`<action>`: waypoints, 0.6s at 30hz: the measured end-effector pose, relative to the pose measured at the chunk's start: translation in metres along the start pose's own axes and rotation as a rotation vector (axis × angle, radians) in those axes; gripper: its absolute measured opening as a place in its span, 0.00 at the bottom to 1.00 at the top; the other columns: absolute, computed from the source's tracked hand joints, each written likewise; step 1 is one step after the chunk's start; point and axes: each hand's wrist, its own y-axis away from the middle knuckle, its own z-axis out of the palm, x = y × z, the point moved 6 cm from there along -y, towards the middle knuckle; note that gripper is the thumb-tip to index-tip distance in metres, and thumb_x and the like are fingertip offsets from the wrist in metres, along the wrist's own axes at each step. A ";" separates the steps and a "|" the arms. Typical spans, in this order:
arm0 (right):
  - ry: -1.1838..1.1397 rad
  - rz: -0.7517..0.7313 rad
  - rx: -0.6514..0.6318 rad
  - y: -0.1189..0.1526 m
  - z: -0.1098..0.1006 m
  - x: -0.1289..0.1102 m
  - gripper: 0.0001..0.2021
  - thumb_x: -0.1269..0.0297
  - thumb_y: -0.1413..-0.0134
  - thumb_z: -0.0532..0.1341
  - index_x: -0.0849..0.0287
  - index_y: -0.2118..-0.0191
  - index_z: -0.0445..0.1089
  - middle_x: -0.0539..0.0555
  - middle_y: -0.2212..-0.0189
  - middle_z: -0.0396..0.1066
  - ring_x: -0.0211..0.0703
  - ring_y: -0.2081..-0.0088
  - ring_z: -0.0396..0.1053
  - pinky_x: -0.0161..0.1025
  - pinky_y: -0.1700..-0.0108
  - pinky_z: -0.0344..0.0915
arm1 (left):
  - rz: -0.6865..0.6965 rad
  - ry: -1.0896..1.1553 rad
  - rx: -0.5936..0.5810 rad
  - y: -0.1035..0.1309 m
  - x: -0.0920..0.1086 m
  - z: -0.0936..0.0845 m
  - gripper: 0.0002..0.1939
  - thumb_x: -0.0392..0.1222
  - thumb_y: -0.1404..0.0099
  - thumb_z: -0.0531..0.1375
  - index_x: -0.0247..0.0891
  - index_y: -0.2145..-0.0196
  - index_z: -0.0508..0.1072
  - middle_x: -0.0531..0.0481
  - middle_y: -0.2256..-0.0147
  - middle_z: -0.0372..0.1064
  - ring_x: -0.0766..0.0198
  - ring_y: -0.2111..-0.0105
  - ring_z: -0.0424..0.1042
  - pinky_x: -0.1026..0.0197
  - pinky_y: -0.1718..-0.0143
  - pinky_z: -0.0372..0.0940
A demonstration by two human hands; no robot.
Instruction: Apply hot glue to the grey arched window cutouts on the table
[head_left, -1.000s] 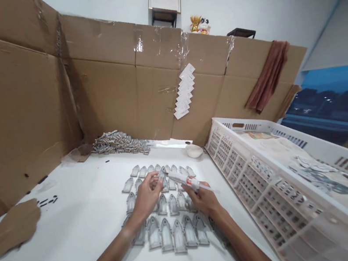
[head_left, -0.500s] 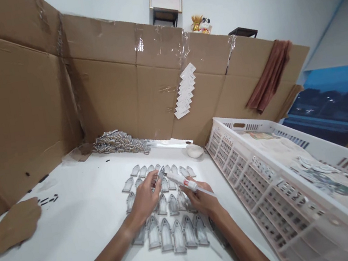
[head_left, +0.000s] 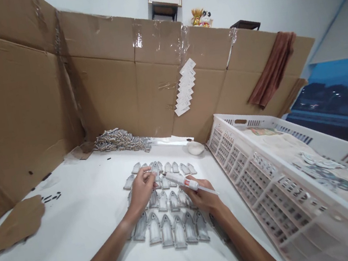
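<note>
Several rows of small grey arch-shaped pieces lie on the white table. Over the back rows, my left hand pinches one such arch-shaped piece between its fingertips, its face toward the camera. My right hand is closed around a white tube with a red mark. The tube's tip points left, close to the lower part of the held piece; whether they touch cannot be made out. My hands and the tube hide some pieces beneath.
A heap of small grey pieces lies at the back, near a small white bowl. On the right stands a large white crate with flat items. Cardboard walls edge the table. Torn cardboard and small black bits lie left.
My left hand has moved slightly left and up, and the held piece has turned from edge-on to face the camera. The tube remains in my right hand. The view has shifted slightly.
</note>
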 end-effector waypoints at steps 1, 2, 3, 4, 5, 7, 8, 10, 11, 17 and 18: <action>-0.010 0.004 -0.004 0.000 0.000 -0.001 0.15 0.55 0.29 0.56 0.53 0.68 0.61 0.48 0.76 0.66 0.39 0.76 0.61 0.37 0.70 0.53 | -0.006 0.016 -0.010 0.000 0.000 0.001 0.24 0.58 0.38 0.64 0.39 0.53 0.70 0.51 0.68 0.78 0.60 0.76 0.77 0.58 0.70 0.71; -0.020 0.010 -0.012 0.000 0.000 -0.002 0.15 0.54 0.29 0.56 0.53 0.69 0.61 0.48 0.76 0.66 0.39 0.76 0.61 0.37 0.70 0.53 | -0.013 0.031 -0.022 0.000 -0.001 0.002 0.24 0.59 0.39 0.64 0.38 0.53 0.70 0.51 0.68 0.78 0.60 0.76 0.77 0.58 0.70 0.72; -0.027 0.017 -0.022 0.000 0.001 -0.003 0.16 0.54 0.29 0.56 0.53 0.69 0.61 0.48 0.76 0.66 0.39 0.75 0.61 0.37 0.70 0.53 | -0.020 0.044 -0.035 0.000 -0.002 0.004 0.25 0.59 0.39 0.64 0.38 0.53 0.70 0.51 0.69 0.78 0.59 0.76 0.77 0.57 0.69 0.72; -0.031 0.023 -0.033 0.000 0.001 -0.004 0.16 0.53 0.29 0.56 0.53 0.69 0.61 0.48 0.76 0.66 0.39 0.75 0.61 0.37 0.70 0.53 | -0.026 0.055 -0.049 -0.001 -0.003 0.005 0.25 0.59 0.39 0.64 0.38 0.53 0.70 0.52 0.69 0.77 0.59 0.75 0.77 0.57 0.69 0.72; -0.033 0.028 -0.044 0.000 0.001 -0.005 0.16 0.53 0.29 0.56 0.53 0.69 0.61 0.48 0.76 0.65 0.39 0.75 0.62 0.37 0.70 0.53 | -0.030 0.064 -0.061 -0.001 -0.004 0.006 0.25 0.59 0.40 0.64 0.38 0.53 0.70 0.52 0.70 0.77 0.59 0.75 0.77 0.57 0.70 0.71; -0.031 0.031 -0.062 0.000 0.002 -0.006 0.17 0.52 0.29 0.57 0.53 0.69 0.61 0.48 0.77 0.65 0.40 0.75 0.62 0.37 0.70 0.53 | -0.035 0.076 -0.078 -0.001 -0.005 0.008 0.25 0.58 0.40 0.65 0.38 0.53 0.69 0.53 0.71 0.77 0.59 0.75 0.76 0.57 0.70 0.71; -0.030 0.029 -0.067 0.000 0.003 -0.007 0.17 0.52 0.29 0.57 0.54 0.69 0.62 0.48 0.77 0.66 0.40 0.75 0.62 0.37 0.70 0.52 | -0.034 0.078 -0.083 -0.001 -0.006 0.008 0.25 0.58 0.40 0.65 0.38 0.53 0.69 0.53 0.71 0.77 0.59 0.76 0.76 0.57 0.70 0.70; -0.030 0.026 -0.074 0.000 0.003 -0.007 0.17 0.51 0.29 0.56 0.54 0.69 0.62 0.48 0.77 0.66 0.40 0.75 0.62 0.37 0.70 0.52 | -0.026 0.077 -0.091 0.000 -0.005 0.009 0.24 0.58 0.39 0.65 0.39 0.53 0.69 0.54 0.71 0.77 0.60 0.76 0.75 0.58 0.70 0.70; -0.031 0.025 -0.078 0.000 0.004 -0.006 0.17 0.51 0.29 0.56 0.54 0.69 0.62 0.48 0.77 0.66 0.40 0.75 0.62 0.37 0.70 0.52 | -0.022 0.073 -0.095 0.000 -0.004 0.009 0.24 0.58 0.39 0.64 0.39 0.53 0.69 0.54 0.71 0.77 0.60 0.76 0.75 0.58 0.70 0.69; -0.027 0.037 -0.097 0.000 0.004 -0.006 0.17 0.50 0.29 0.56 0.53 0.69 0.63 0.48 0.77 0.67 0.40 0.76 0.62 0.37 0.70 0.51 | -0.019 0.065 -0.095 0.001 -0.001 0.009 0.23 0.57 0.39 0.64 0.39 0.53 0.69 0.54 0.71 0.77 0.61 0.76 0.75 0.58 0.70 0.68; -0.022 0.037 -0.095 -0.001 0.004 -0.006 0.17 0.50 0.29 0.56 0.53 0.69 0.62 0.48 0.77 0.67 0.40 0.76 0.62 0.37 0.70 0.51 | -0.019 0.064 -0.095 0.001 -0.001 0.009 0.23 0.57 0.39 0.64 0.39 0.53 0.69 0.55 0.71 0.76 0.61 0.76 0.75 0.58 0.70 0.68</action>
